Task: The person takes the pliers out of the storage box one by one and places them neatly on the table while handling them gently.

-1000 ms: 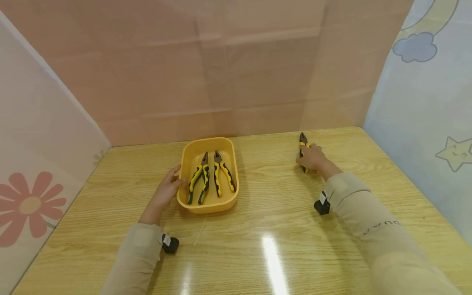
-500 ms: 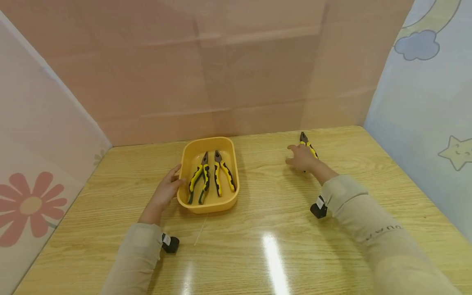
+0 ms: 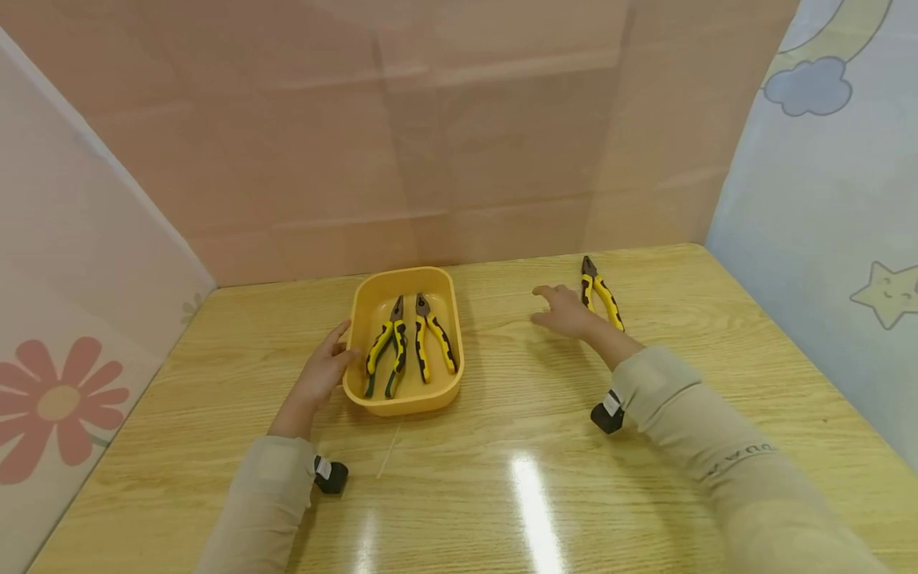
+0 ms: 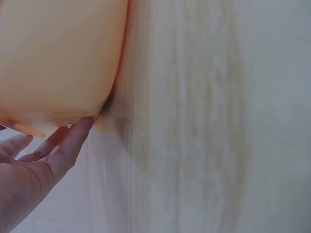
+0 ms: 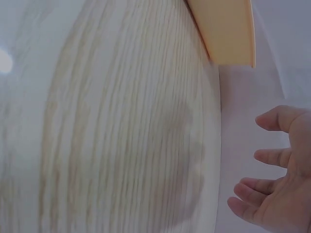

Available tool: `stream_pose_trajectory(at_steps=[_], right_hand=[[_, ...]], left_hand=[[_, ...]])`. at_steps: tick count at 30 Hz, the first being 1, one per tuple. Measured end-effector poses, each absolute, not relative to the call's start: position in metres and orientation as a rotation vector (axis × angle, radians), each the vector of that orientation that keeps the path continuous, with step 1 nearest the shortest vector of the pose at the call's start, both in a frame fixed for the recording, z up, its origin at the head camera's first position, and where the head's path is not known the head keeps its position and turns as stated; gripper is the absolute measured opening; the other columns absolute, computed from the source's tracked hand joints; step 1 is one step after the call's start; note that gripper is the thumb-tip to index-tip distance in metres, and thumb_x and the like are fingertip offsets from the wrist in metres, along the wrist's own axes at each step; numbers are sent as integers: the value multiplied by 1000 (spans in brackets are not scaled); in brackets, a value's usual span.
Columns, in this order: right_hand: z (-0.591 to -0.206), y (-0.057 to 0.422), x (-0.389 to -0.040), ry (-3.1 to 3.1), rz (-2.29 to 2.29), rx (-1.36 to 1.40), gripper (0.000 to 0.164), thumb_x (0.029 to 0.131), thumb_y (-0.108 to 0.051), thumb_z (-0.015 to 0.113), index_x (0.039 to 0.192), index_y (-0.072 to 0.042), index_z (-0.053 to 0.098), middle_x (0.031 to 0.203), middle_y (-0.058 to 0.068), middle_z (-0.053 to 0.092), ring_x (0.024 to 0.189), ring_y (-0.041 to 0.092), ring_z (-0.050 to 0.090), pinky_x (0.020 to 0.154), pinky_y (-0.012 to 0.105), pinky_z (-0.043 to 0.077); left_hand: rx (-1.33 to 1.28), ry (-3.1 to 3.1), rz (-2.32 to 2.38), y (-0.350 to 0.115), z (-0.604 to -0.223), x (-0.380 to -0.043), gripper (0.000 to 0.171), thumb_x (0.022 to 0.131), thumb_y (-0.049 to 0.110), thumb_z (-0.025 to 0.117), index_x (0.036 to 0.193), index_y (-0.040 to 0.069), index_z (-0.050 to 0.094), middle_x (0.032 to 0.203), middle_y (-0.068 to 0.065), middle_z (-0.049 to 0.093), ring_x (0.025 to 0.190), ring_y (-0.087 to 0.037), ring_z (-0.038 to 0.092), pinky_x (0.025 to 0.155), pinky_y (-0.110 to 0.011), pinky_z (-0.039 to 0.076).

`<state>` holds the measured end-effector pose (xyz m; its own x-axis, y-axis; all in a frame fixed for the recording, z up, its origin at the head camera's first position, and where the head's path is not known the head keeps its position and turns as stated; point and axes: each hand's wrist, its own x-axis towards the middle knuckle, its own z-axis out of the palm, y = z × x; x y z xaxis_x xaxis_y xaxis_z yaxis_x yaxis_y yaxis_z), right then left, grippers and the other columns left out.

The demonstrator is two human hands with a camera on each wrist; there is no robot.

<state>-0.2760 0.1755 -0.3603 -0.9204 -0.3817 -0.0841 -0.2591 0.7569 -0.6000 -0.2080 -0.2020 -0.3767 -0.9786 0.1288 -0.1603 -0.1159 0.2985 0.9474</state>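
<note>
Three walls stand around the bench (image 3: 488,494): a brownish-pink far wall (image 3: 459,143), a left wall (image 3: 72,199) with a red flower, and a right wall (image 3: 825,191) with a cloud and star. Clock positions are read with 12 at the far wall. The bench is pale, wood-grained and glossy, with glare at its 6 o'clock side.

Two beige sleeves (image 3: 746,454) enter from 5 and 7 o'clock. The yellow tray (image 3: 404,405) sits on the bench at 11 o'clock. The left hand (image 3: 324,373) holds its wall between 8 and 9 o'clock, thumb at the rim, fingertips against the outside. The right hand (image 3: 568,313) is raised over the bench at the tray's 3 o'clock, wide, fingers spread.

Inside the tray lie two pliers, side by side, noses toward 12: the left pliers (image 3: 398,315) with green-ended handles, the right pliers (image 3: 423,307) in yellow and black. The loose pliers (image 3: 607,296) lie on the bench at the right hand's 2 o'clock, nose also toward 12, handles parted.

One black block (image 3: 331,476) is at each cuff.
</note>
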Motion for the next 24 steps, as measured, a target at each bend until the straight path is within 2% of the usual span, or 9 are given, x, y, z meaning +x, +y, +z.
stream_pose_trajectory(at_steps=[5,13,24], right_hand=[[-359,165,-274,2743,-916,-525,53,86,-17,48,130,5,28,128,29,26,118,44,20,90,55,24],[-358,156,-269,2729,-1048,-536,49,87,-15,48,128,5,31,124,28,32,109,40,34,85,49,33],[-354,145,-262,2712,-1114,-588,49,86,-18,48,127,5,33,122,28,33,109,41,35,85,49,34]], left_hand=[[28,2365,1746,-202,-376,-207,57,93,11,37,140,14,6,125,-27,31,102,-37,44,74,-37,46],[52,2369,1740,-201,-376,-207,57,93,11,36,140,13,5,125,-27,31,102,-37,44,74,-36,46],[89,2400,1704,-203,-377,-207,56,93,12,35,140,12,4,124,-28,31,101,-37,45,74,-36,46]])
